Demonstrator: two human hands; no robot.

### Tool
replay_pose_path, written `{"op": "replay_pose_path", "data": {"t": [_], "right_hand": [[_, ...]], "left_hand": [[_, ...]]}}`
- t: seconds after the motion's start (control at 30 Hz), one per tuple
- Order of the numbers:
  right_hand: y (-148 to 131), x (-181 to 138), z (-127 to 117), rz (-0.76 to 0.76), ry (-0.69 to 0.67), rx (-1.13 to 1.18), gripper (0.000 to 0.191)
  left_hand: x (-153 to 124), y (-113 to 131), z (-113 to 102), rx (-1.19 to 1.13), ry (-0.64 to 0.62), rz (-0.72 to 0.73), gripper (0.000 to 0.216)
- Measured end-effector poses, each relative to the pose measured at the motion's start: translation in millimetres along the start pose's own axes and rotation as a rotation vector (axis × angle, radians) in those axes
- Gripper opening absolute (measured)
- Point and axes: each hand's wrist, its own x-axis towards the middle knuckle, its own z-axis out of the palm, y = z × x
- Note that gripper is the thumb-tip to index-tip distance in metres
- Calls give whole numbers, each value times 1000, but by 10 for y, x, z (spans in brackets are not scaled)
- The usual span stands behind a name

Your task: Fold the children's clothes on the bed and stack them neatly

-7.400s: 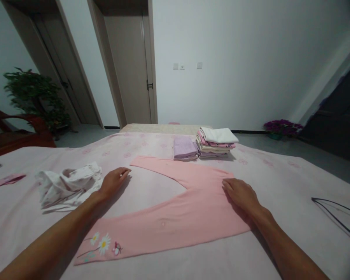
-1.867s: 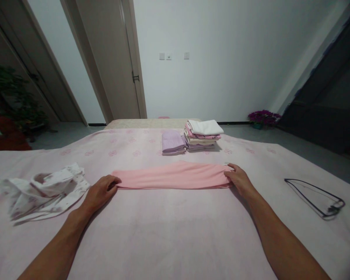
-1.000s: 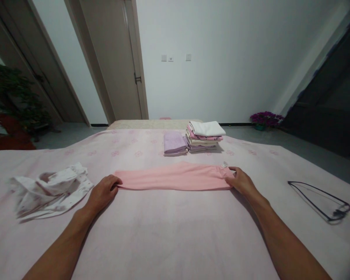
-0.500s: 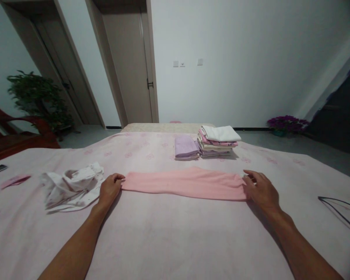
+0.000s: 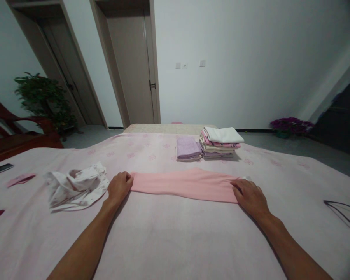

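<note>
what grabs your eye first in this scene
A pink garment, folded into a long strip, lies across the middle of the bed, the left hand gripping one end and the right hand on the other. Behind it sits a stack of folded clothes; a crumpled white garment lies left.

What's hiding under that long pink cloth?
Only the flowery pink sheet shows, spreading out around the pink cloth. The patch beneath is covered, so nothing there can be seen. The left hand and right hand cover its ends.
</note>
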Motion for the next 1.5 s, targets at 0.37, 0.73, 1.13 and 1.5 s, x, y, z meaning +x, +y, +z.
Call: {"op": "replay_pose_path", "data": {"t": [0.37, 0.73, 1.13, 1.5], "right_hand": [[-24, -5, -5, -3, 16, 2, 29], [-1, -14, 9, -28, 13, -21, 30], [-4, -25, -3, -61, 28, -54, 29], [-18, -31, -9, -78, 43, -56, 29]], "left_hand": [[73, -3, 35, -94, -108, -101, 29], [32, 73, 15, -416, 119, 15, 28], [158, -147, 228, -276, 172, 93, 14], [58, -66, 92, -26, 137, 115, 20]]}}
